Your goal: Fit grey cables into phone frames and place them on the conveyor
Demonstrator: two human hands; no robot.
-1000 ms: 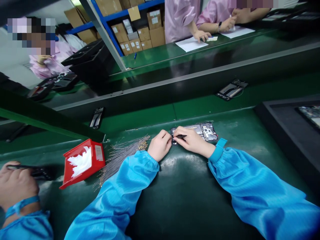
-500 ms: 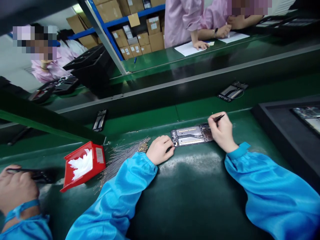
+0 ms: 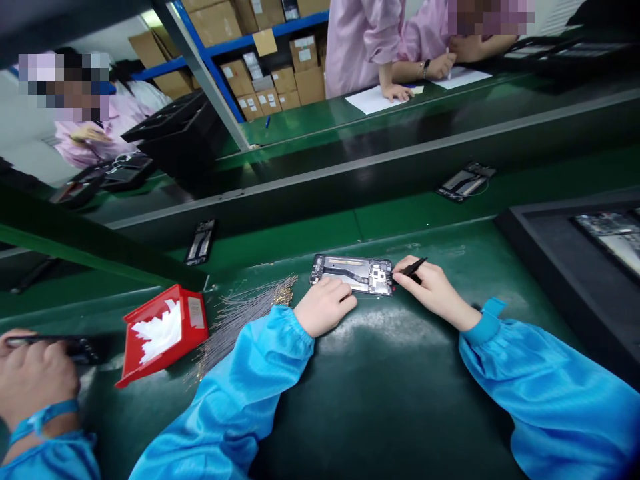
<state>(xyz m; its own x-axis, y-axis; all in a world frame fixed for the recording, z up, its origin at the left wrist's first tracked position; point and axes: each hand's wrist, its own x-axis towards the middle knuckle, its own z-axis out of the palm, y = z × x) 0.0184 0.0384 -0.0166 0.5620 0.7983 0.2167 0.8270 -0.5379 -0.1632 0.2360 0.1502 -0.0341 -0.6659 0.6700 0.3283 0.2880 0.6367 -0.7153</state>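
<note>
An opened phone [image 3: 344,272] lies flat on the green bench, its inner side up, with a black strip running along a silver middle and a circuit board at its right end. My left hand [image 3: 326,308] has its curled fingers on the phone's near edge, towards the left end. Pinched in my right hand [image 3: 431,291] are black tweezers [image 3: 416,266], tips hidden by the fingers beside the phone's right end. A bundle of thin grey cables [image 3: 245,308] with gold-coloured ends lies left of my left hand.
A red bin [image 3: 199,319] holds white strips. Other opened phones [image 3: 201,243] lie beyond, one with a loose cable [image 3: 481,191]. At right stands a black tray [image 3: 535,247] with phones. A co-worker's hand [image 3: 37,380] holds a dark device at left. A green post [image 3: 100,237] crosses the left side.
The phone has shifted left and now shows light parts at its right end, where a dark area was. My right hand has moved down and left with the tweezers. My left hand sits along the near edge.
</note>
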